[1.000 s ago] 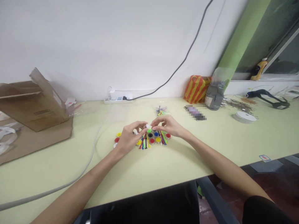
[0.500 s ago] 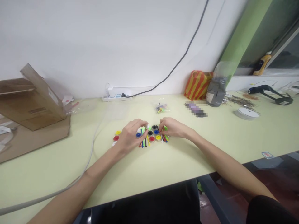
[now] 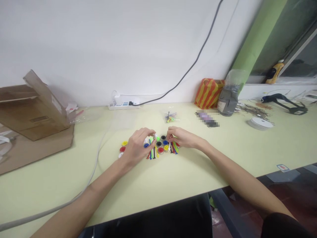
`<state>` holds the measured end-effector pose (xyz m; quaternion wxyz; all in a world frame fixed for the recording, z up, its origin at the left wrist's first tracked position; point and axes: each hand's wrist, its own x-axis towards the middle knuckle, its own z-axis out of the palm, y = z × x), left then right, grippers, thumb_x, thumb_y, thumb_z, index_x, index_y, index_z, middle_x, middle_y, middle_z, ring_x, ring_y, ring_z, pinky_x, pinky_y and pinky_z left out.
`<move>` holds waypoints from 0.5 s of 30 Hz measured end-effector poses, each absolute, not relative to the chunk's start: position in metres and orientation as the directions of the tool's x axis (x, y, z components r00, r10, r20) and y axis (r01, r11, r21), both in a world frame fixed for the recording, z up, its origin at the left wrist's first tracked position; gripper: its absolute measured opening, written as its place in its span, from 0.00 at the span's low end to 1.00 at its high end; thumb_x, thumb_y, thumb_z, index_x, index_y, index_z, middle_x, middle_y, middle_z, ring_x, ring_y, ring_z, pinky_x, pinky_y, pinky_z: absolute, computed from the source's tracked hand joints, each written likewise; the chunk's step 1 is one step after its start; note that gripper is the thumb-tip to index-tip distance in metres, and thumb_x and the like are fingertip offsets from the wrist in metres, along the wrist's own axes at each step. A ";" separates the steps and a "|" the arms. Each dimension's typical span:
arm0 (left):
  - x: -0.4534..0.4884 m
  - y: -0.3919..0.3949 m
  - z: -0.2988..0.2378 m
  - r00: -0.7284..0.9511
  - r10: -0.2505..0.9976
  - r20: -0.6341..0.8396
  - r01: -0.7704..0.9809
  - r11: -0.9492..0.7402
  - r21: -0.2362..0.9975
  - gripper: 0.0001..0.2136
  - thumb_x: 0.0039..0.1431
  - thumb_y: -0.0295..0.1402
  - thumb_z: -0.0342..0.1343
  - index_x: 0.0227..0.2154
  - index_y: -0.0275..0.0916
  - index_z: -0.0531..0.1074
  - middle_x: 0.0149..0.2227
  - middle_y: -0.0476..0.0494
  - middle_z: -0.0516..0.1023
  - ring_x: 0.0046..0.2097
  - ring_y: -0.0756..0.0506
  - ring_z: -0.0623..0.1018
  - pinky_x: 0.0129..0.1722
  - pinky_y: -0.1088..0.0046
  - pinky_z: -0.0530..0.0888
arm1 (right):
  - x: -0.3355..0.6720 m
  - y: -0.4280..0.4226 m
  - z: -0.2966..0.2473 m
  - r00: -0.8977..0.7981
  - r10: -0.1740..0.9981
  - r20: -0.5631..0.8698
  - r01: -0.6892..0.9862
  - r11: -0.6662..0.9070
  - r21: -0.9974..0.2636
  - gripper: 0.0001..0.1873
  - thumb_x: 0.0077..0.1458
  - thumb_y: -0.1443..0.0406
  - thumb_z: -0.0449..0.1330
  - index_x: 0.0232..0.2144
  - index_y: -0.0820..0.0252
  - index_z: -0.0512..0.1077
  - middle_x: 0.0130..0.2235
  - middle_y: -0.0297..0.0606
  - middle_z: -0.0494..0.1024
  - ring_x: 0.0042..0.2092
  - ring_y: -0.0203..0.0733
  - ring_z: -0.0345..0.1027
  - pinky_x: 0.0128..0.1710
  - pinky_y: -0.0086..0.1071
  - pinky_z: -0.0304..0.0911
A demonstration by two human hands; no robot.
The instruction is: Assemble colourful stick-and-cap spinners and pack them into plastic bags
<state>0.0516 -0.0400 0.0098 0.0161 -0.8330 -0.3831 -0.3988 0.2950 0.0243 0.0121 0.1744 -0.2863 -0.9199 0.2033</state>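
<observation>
Glossy plastic discs (image 3: 165, 142) and thin coloured strips (image 3: 154, 152) sit between the curled left hand (image 3: 137, 147) and right hand (image 3: 183, 138), their grip unclear.

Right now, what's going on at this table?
A person is working with both bare hands at a pale green table. The left hand and right hand are bent close together over a small cluster of round coloured discs and thin coloured plastic strips, with their fingers at the pieces in the middle.
</observation>
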 end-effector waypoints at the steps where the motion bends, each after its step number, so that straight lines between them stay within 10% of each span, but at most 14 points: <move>1: 0.052 -0.040 0.010 0.384 0.624 0.680 0.652 -0.705 0.280 0.07 0.63 0.29 0.56 0.43 0.39 0.70 0.39 0.45 0.77 0.40 0.46 0.76 0.42 0.67 0.71 | 0.296 0.025 0.012 -0.769 0.598 0.229 0.441 0.754 -0.488 0.09 0.59 0.78 0.58 0.32 0.63 0.72 0.36 0.38 0.69 0.39 0.42 0.64 0.40 0.32 0.60; 15: 0.055 -0.039 0.007 0.203 0.755 0.623 0.578 -0.606 0.546 0.08 0.62 0.34 0.57 0.43 0.41 0.71 0.38 0.47 0.77 0.38 0.48 0.76 0.39 0.69 0.71 | 0.301 0.034 0.015 -0.655 0.592 0.469 0.312 0.778 -0.545 0.07 0.62 0.70 0.60 0.30 0.60 0.72 0.43 0.42 0.74 0.47 0.47 0.66 0.51 0.40 0.59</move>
